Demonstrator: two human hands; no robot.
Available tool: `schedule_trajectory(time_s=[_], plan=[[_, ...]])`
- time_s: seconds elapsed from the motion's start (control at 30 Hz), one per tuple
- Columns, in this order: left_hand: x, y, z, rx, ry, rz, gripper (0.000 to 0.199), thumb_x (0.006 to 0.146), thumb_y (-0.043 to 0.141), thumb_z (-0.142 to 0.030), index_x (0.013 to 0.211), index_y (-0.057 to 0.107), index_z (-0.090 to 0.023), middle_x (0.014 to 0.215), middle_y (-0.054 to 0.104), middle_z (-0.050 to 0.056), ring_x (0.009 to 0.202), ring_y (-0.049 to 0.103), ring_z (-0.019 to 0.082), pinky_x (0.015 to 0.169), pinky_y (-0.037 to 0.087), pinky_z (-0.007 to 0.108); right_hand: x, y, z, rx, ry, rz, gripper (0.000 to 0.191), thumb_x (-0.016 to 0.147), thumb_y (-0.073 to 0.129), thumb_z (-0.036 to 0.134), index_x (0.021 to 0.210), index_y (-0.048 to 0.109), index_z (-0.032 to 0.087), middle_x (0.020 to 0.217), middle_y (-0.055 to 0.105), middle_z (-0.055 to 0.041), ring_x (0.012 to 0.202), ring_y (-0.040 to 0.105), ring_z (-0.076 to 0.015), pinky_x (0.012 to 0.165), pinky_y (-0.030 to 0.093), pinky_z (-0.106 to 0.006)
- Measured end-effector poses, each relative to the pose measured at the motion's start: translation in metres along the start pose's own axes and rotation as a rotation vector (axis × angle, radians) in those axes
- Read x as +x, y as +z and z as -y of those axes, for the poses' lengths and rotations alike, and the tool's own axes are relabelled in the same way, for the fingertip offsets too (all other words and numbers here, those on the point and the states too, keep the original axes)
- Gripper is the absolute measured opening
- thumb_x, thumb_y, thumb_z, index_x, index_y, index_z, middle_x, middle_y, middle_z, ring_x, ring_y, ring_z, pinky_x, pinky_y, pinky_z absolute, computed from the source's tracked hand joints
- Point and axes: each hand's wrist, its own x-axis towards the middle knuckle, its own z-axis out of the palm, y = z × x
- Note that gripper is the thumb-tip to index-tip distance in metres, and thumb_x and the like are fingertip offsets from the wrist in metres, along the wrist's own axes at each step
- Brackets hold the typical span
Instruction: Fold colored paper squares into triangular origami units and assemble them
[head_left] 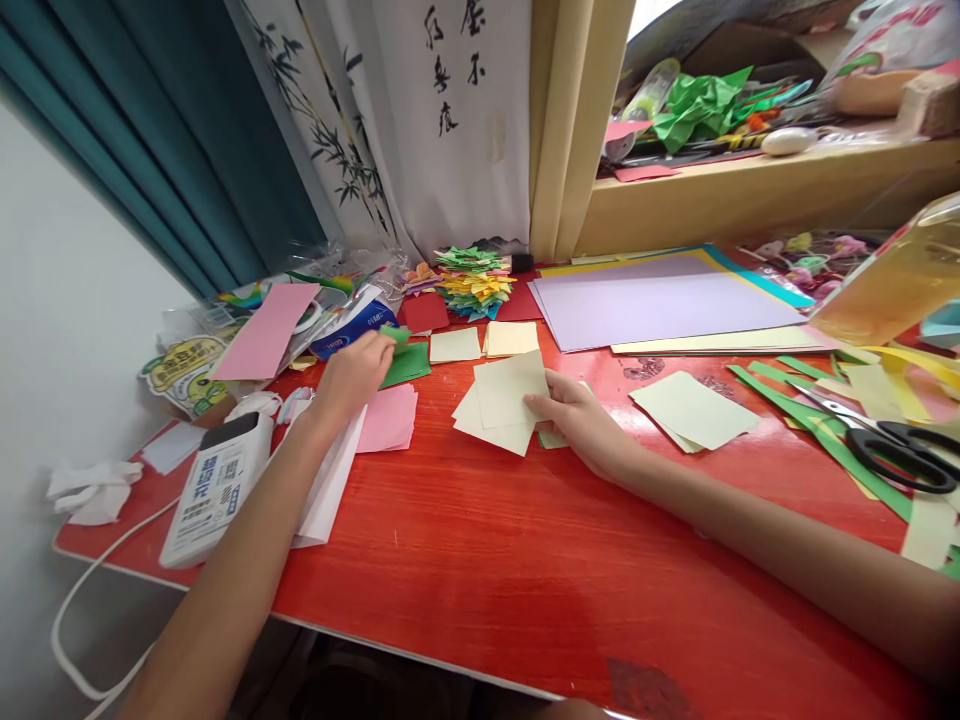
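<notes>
My right hand (581, 415) is closed on a few pale yellow paper squares (502, 400), fanned out with the thumb on top. A bit of green paper shows beneath that hand. Over at the left, my left hand (356, 370) pinches a small piece of green paper (396, 336), its fingertips partly hidden. Just under it lies a stack of green paper squares (407, 364). Pink paper squares (388, 418) rest nearer me. Two piles of cream squares, the left pile (455, 345) and the right pile (511, 338), sit behind my right hand.
More pale squares (696, 410) lie at right, near black-handled scissors (900, 445) on paper strips. Large lilac sheets (667, 300) lie at the back beside a pile of folded coloured paper (474, 283). A white device with a cable (217, 490) stands left; a bottle (896, 275) leans in at right.
</notes>
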Motion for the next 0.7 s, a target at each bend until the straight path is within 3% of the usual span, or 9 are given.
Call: schedule_trajectory(time_s=[0.1, 0.17, 0.2, 0.3, 0.4, 0.57, 0.7], plan=[[-0.002, -0.022, -0.021, -0.099, -0.138, -0.288, 0.029, 0.089, 0.03, -0.034, 0.099, 0.054, -0.021, 0.09, 0.058, 0.006, 0.086, 0.054, 0.018, 0.077, 0.04, 0.029, -0.001, 0.0, 0.0, 0.016, -0.015, -0.009, 0.029, 0.079, 0.048, 0.026, 0.108, 0.053, 0.023, 0.102, 0.061, -0.0029, 0.083, 0.06, -0.016, 0.067, 0.05, -0.028], [-0.003, -0.032, -0.044, -0.288, -0.253, -0.393, 0.026, 0.088, 0.034, -0.038, 0.098, 0.052, -0.023, 0.08, 0.057, 0.001, 0.078, 0.054, 0.015, 0.07, 0.04, 0.026, -0.001, 0.0, 0.0, 0.019, -0.028, -0.01, 0.028, 0.08, 0.047, 0.027, 0.107, 0.054, 0.024, 0.105, 0.06, -0.0022, 0.086, 0.059, -0.0155, 0.069, 0.05, -0.028], [-0.003, -0.035, -0.057, -0.41, -0.288, -0.393, 0.025, 0.087, 0.035, -0.039, 0.097, 0.052, -0.023, 0.076, 0.056, 0.0, 0.076, 0.053, 0.015, 0.066, 0.04, 0.025, -0.001, 0.0, -0.001, 0.021, -0.034, -0.007, 0.028, 0.081, 0.047, 0.029, 0.107, 0.054, 0.025, 0.106, 0.06, -0.0021, 0.087, 0.059, -0.0155, 0.069, 0.05, -0.027], [-0.006, -0.029, -0.094, -0.741, -0.289, -0.227, 0.023, 0.085, 0.04, -0.041, 0.089, 0.052, -0.022, 0.072, 0.054, -0.001, 0.072, 0.052, 0.014, 0.059, 0.039, 0.024, 0.0, -0.001, -0.002, 0.035, -0.051, -0.002, 0.029, 0.081, 0.047, 0.036, 0.108, 0.053, 0.026, 0.108, 0.06, -0.002, 0.089, 0.059, -0.0163, 0.069, 0.051, -0.028], [-0.011, -0.014, -0.116, -0.886, -0.317, -0.081, 0.019, 0.084, 0.043, -0.039, 0.088, 0.052, -0.023, 0.069, 0.052, -0.001, 0.066, 0.052, 0.014, 0.056, 0.038, 0.024, 0.001, 0.0, -0.002, 0.06, -0.055, -0.018, 0.032, 0.083, 0.043, 0.043, 0.109, 0.053, 0.027, 0.103, 0.062, -0.0024, 0.089, 0.059, -0.0169, 0.068, 0.051, -0.029], [-0.017, 0.002, -0.121, -1.039, -0.431, -0.004, 0.023, 0.081, 0.047, -0.039, 0.099, 0.047, -0.024, 0.068, 0.054, -0.001, 0.058, 0.053, 0.013, 0.052, 0.039, 0.025, -0.001, 0.003, 0.003, 0.07, -0.028, -0.016, 0.038, 0.082, 0.041, 0.051, 0.107, 0.056, 0.026, 0.095, 0.064, -0.0037, 0.082, 0.06, -0.0182, 0.065, 0.051, -0.03], [-0.019, 0.003, -0.124, -1.1, -0.441, 0.032, 0.03, 0.08, 0.05, -0.038, 0.106, 0.043, -0.025, 0.066, 0.055, -0.002, 0.061, 0.055, 0.014, 0.055, 0.042, 0.025, -0.001, 0.002, 0.005, -0.016, -0.013, 0.011, 0.033, 0.079, 0.053, 0.038, 0.108, 0.055, 0.023, 0.091, 0.064, -0.0026, 0.078, 0.059, -0.0164, 0.064, 0.049, -0.027]])
